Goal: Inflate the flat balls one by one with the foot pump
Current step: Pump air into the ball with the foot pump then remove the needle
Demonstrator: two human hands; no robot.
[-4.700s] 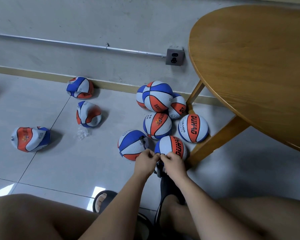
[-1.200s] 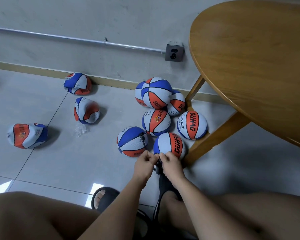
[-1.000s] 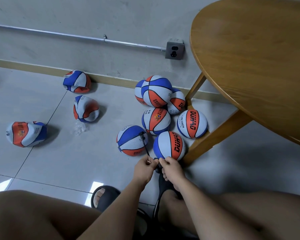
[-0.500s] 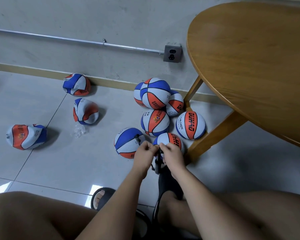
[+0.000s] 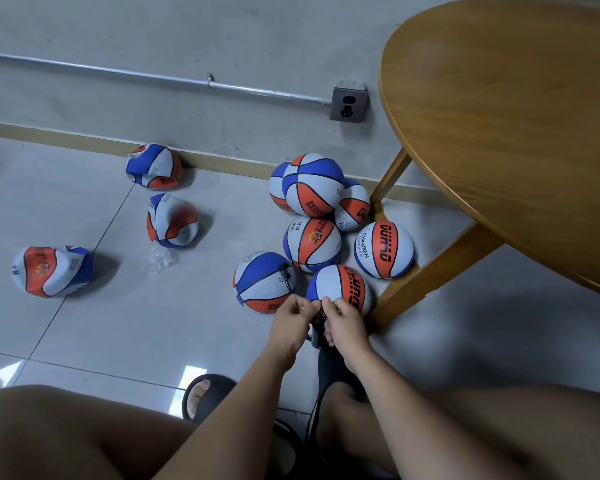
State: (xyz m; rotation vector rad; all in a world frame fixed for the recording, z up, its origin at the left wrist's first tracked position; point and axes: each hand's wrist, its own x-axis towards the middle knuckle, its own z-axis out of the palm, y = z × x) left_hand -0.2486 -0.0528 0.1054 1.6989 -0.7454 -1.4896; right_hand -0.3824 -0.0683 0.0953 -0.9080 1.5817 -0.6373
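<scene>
Comparing with half a second back: both hands sit lower on the nearest ball (image 5: 338, 289), so more of its orange panel shows. Left hand (image 5: 291, 322) and right hand (image 5: 345, 325) meet fingertip to fingertip, fingers curled, pinching the thin black pump hose (image 5: 285, 277) at that ball's near edge. The hose runs up over the blue-panelled ball (image 5: 257, 285) on the left. Pump body (image 5: 315, 337) is mostly hidden under the hands. Three flat balls (image 5: 52, 271) unmoved on the left floor. Readable: "DUHAO" on the nearest ball; "DUHAO" plus "CHILDREN" on the ball by the table leg (image 5: 383, 249). Other print too small.
</scene>
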